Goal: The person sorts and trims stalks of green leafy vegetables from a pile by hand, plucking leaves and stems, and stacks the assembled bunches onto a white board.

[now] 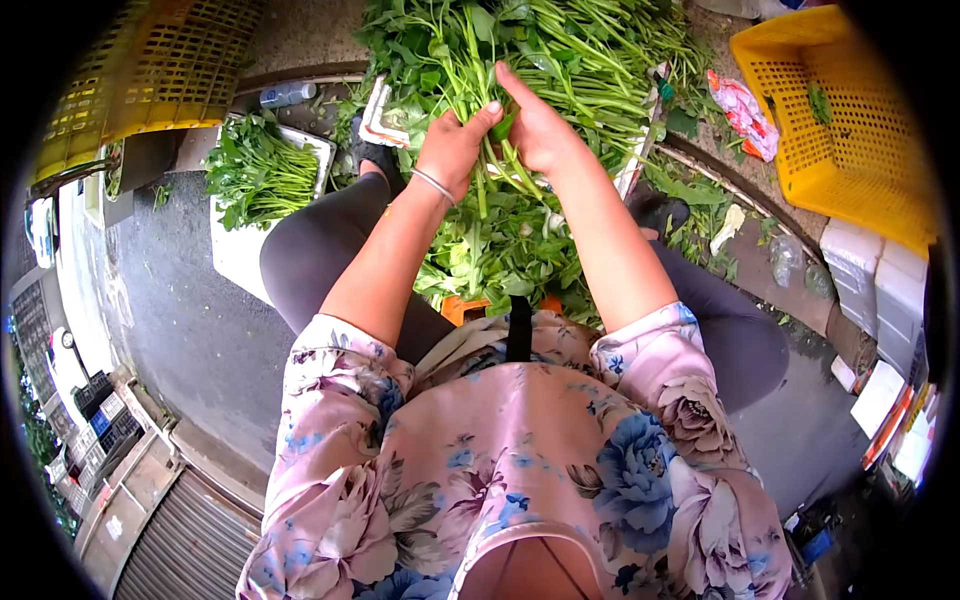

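My left hand [452,150] is closed around a bunch of leafy green stems [482,190], its thumb pressed over them. A metal bangle circles that wrist. On the other side of the same bunch, my right hand [543,130] has its thumb stretched up, with its fingers curled partly behind the stems. A large pile of long-stemmed greens [590,70] lies just beyond both hands, its stems pointing right. More loose leafy greens [500,250] fill the space below my hands, between my knees. Part of an orange container [465,309] shows beneath these leaves.
At left, a bundle of greens [262,175] rests on a white foam box [235,255]. Yellow crates stand upper left [185,75] and upper right [800,165]. A plastic bottle [288,95], a pink-red bag [742,115] and leaf scraps lie on the ground. White boxes [870,275] are at right.
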The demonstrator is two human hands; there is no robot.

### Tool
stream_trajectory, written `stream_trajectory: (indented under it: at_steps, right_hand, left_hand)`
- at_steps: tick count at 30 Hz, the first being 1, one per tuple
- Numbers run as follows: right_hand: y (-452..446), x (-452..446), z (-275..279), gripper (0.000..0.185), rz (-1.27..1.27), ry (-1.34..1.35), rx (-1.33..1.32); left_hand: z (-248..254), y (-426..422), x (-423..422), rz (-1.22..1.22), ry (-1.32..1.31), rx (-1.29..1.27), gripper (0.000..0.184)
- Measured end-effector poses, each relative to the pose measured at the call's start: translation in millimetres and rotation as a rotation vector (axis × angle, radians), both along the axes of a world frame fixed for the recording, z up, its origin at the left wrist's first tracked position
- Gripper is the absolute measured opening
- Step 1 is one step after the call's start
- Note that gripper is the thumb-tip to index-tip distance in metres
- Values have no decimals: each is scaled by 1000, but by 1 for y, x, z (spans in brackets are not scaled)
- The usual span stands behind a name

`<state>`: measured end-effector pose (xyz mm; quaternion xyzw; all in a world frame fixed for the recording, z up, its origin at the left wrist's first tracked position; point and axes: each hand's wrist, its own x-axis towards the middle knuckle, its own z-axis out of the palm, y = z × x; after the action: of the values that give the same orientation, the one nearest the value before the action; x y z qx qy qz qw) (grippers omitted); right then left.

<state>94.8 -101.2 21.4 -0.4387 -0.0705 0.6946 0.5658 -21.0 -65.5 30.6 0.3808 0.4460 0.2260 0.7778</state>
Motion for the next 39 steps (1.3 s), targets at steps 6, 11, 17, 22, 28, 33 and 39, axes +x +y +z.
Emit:
stream_trajectory:
  at_steps: [6,11,17,22,28,33,39]
  right_hand:
    - [33,-2,-11,70,-200,-79,-52]
    - [20,-12,-6,24,-455,-219,-47]
    - [-21,-33,0,38,-195,-1083,-19]
    - [-65,-44,-1,34,-66,-1075,-98]
    - [-155,-48,-46,33,327,-1255,-286]
    - [-126,-21,-29,43,352,-1621,-223]
    - [-12,-13,23,29,-98,-1356,32]
  left_hand:
    - [6,-1,0,30,-42,-37,25]
    - [1,-2,0,99,-69,-21,24]
    - [-1,-5,0,117,41,104,22]
    - [9,-10,3,136,47,155,27]
    - [7,7,0,98,54,140,29]
    - [-30,7,-6,-81,230,435,31]
    - [0,4,-5,-116,495,638,31]
